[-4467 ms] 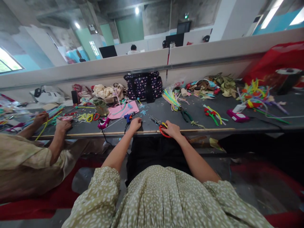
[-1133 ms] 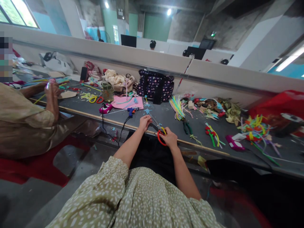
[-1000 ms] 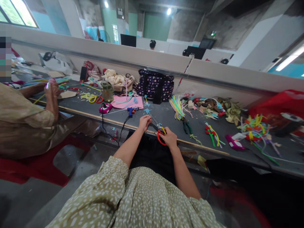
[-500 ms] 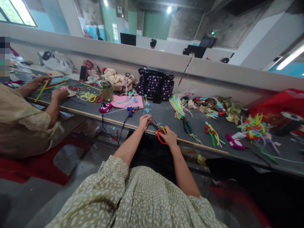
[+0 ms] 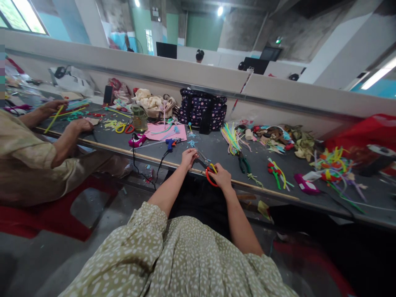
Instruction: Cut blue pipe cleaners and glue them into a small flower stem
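My right hand [image 5: 222,177] is wrapped round the handles of a pair of scissors [image 5: 213,168], one loop red and one yellow. The blades point away to the left, towards my left hand [image 5: 189,159], over the table's front edge. My left thumb and fingers are pinched together near the blade tips; what they hold is too small to make out. Small blue scraps [image 5: 192,143] lie just beyond that hand. To its left rests a blue glue gun [image 5: 170,144] with a black cord, in front of a pink sheet [image 5: 151,131].
Bundled pipe cleaners [image 5: 230,138] and dark green-handled pliers [image 5: 244,164] lie to the right, with a magenta box [image 5: 306,184] further along. At the back stand a dotted bag [image 5: 193,109] and a jar [image 5: 140,119]. A co-worker's hands [image 5: 81,125] work at the left.
The scissors' handles have shifted slightly in my right hand; my left hand stays nearly still. The co-worker's nearer hand has turned, and the pink piece in it no longer shows.
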Demonstrator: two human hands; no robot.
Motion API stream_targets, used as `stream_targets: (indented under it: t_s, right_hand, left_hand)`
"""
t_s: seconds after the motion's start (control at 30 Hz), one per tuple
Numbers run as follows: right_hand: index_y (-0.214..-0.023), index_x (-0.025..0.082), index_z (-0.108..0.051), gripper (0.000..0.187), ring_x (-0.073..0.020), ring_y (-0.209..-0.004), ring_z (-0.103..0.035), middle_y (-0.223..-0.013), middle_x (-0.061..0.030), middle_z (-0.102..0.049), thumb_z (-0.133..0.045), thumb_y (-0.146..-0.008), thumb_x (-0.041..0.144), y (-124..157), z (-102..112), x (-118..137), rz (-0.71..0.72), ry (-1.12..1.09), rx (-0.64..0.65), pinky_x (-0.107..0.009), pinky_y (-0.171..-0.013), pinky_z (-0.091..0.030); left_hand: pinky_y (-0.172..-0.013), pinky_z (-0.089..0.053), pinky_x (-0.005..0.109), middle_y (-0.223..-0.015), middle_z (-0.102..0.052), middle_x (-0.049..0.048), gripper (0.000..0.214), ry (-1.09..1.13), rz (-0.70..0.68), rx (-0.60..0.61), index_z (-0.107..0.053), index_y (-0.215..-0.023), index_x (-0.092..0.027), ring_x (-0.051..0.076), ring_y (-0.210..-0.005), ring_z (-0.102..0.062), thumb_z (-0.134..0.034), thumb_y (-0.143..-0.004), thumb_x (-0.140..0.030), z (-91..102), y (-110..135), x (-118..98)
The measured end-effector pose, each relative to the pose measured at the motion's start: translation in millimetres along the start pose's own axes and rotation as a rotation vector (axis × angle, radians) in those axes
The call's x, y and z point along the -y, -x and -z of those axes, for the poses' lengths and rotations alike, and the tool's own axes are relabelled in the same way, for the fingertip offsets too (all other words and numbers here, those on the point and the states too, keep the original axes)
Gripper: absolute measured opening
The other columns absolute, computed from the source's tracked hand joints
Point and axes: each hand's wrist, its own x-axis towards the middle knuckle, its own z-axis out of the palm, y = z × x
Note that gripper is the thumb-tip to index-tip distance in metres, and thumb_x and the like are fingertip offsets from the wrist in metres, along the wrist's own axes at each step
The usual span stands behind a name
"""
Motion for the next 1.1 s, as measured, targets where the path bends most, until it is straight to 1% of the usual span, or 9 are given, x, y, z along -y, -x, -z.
stream_targets:
  t_s: [0.13,0.27,0.37,0.47,0.57,0.67,0.77,1.1]
  right_hand:
    - [-0.099,0.027,-0.056,0.037,-0.0218,-0.082,-0.066,-0.09,-0.002,-0.071,-0.062,-0.078,0.056,-2.1,5.2,-2.2,-0.036,-0.031,0.045,-0.026,-0.065,-0.035]
    - [-0.104,0.026,-0.051,0.048,-0.0244,-0.082,-0.067,-0.089,-0.004,-0.07,-0.061,-0.076,0.063,-2.2,12.3,-3.3,-0.015,-0.029,0.085,-0.028,-0.065,-0.038]
    - [-0.106,0.025,-0.049,0.051,-0.0251,-0.081,-0.067,-0.089,-0.0053,-0.07,-0.06,-0.076,0.064,-1.5,15.5,-3.0,0.004,-0.032,0.103,-0.028,-0.064,-0.038]
    - [-0.106,0.025,-0.049,0.049,-0.0248,-0.081,-0.067,-0.089,-0.0044,-0.069,-0.061,-0.076,0.062,-0.8,14.6,-2.2,0.013,-0.035,0.106,-0.028,-0.065,-0.038]
    - [-0.104,0.027,-0.051,0.047,-0.0245,-0.083,-0.067,-0.088,-0.003,-0.069,-0.062,-0.075,0.062,0.4,10.6,-1.8,-0.014,-0.042,0.072,-0.027,-0.066,-0.037]
    - [-0.101,0.028,-0.054,0.042,-0.0228,-0.083,-0.066,-0.087,-0.0014,-0.07,-0.061,-0.076,0.06,2.1,6.9,-1.9,-0.036,-0.054,0.041,-0.027,-0.066,-0.037]
    - [-0.1,0.028,-0.056,0.036,-0.0206,-0.08,-0.065,-0.084,0.0002,-0.069,-0.06,-0.078,0.056,3.4,5.0,-2.5,-0.023,-0.051,0.022,-0.026,-0.066,-0.036]
    - [-0.101,0.028,-0.057,0.036,-0.0204,-0.077,-0.064,-0.084,-0.0002,-0.07,-0.06,-0.078,0.057,3.7,1.7,-3.4,-0.01,-0.007,-0.003,-0.025,-0.065,-0.035]
  left_hand:
    - [-0.061,-0.051,0.025,-0.058,-0.06,-0.0018,0.021,0.0,-0.001,0.004,-0.061,-0.071,-0.013,0.006,-0.048,-0.052,-0.08,-0.063,-0.017,0.1,0.5,0.2]
    - [-0.061,-0.052,0.025,-0.062,-0.063,-0.0006,0.024,0.007,-0.004,0.002,-0.058,-0.071,-0.013,0.006,-0.05,-0.054,-0.081,-0.063,-0.017,0.8,0.0,0.5]
    - [-0.062,-0.052,0.024,-0.063,-0.063,-0.0006,0.026,0.012,-0.007,0.001,-0.057,-0.071,-0.014,0.006,-0.05,-0.054,-0.081,-0.063,-0.018,1.0,-0.1,0.2]
    - [-0.062,-0.052,0.025,-0.063,-0.062,-0.0011,0.026,0.018,-0.007,0.002,-0.057,-0.072,-0.014,0.005,-0.049,-0.052,-0.081,-0.064,-0.018,1.1,0.4,-0.5]
    - [-0.062,-0.052,0.025,-0.062,-0.061,-0.0016,0.025,0.025,-0.006,-0.002,-0.057,-0.073,-0.014,0.005,-0.049,-0.051,-0.081,-0.064,-0.017,1.5,1.1,-1.2]
    - [-0.063,-0.052,0.025,-0.061,-0.059,-0.0025,0.024,0.033,-0.002,-0.004,-0.058,-0.073,-0.014,0.005,-0.049,-0.051,-0.08,-0.064,-0.016,1.9,1.9,-2.0]
    - [-0.063,-0.051,0.024,-0.059,-0.057,-0.0033,0.023,0.037,0.005,-0.001,-0.059,-0.072,-0.014,0.005,-0.05,-0.051,-0.08,-0.065,-0.016,1.7,2.6,-2.6]
    - [-0.063,-0.051,0.024,-0.057,-0.056,-0.0031,0.019,0.038,0.008,0.011,-0.06,-0.071,-0.014,0.006,-0.051,-0.051,-0.078,-0.066,-0.016,0.6,4.6,-3.7]
